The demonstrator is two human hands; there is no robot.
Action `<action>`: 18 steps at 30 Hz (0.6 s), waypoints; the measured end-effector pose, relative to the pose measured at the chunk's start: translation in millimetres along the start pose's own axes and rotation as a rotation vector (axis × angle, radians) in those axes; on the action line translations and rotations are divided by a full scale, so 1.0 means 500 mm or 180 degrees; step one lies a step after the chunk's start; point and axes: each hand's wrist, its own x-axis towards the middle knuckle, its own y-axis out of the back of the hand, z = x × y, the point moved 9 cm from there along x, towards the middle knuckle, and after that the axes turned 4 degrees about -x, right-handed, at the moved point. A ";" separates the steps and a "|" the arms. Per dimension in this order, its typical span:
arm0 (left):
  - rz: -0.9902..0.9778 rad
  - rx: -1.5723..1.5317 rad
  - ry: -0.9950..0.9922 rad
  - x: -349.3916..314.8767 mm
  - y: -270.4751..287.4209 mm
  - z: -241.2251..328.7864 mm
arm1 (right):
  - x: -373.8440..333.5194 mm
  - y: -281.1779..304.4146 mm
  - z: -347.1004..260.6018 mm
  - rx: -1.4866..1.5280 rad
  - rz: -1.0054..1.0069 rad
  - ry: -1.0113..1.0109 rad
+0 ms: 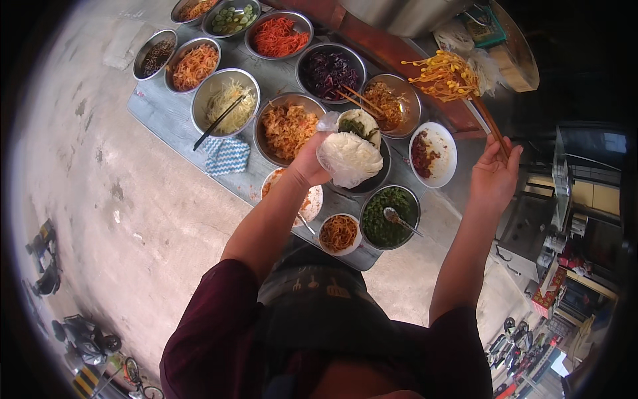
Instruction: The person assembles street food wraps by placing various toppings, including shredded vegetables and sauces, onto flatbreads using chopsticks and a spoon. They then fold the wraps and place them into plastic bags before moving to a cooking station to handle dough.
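My left hand (314, 159) is closed around a split, pale flatbread (352, 158) in a thin clear plastic bag. Dark green filling shows between its two halves. The bread is held above a dark bowl (377, 174), which it partly hides. Off to the right, my right hand (495, 166) grips a pair of chopsticks (490, 123), one brown and one pale and shiny. A large clump of yellow bean sprouts (446, 76) hangs at their far end, apart from the bread. Nearest below that hand is a white bowl of dark red sauce (446, 156).
Metal bowls crowd the grey table (156, 110): shredded carrot (278, 38), purple cabbage (329, 73), pale shreds with chopsticks (232, 100), chopped greens with a spoon (382, 223). A blue-white cloth (227, 157) lies at the left edge. A large metal pot (399, 13) stands behind.
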 end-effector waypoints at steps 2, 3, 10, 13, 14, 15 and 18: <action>-0.0119 -0.0006 0.0067 0.013 -0.044 0.006 | -0.046 -0.020 -0.030 0.0101 -0.0162 -0.0081; -0.0189 0.0046 0.0062 0.012 -0.062 0.007 | -0.071 -0.029 -0.039 0.0150 -0.0254 -0.0132; -0.0478 0.0068 0.0032 -0.051 -0.145 0.000 | -0.275 0.008 0.098 -0.0087 -0.0301 -0.0962; -0.0764 -0.0089 -0.0124 -0.121 -0.176 -0.013 | -0.336 0.033 0.139 -0.0256 -0.0775 -0.1065; -0.0871 -0.0287 -0.0121 -0.148 -0.186 -0.019 | -0.355 0.036 0.147 -0.0304 -0.0967 -0.1058; -0.0977 -0.0487 -0.0118 -0.175 -0.192 -0.027 | -0.369 0.037 0.147 -0.0416 -0.1176 -0.0947; -0.1141 0.0137 -0.0551 -0.247 -0.171 -0.040 | -0.395 0.022 0.149 -0.0622 -0.1825 -0.0574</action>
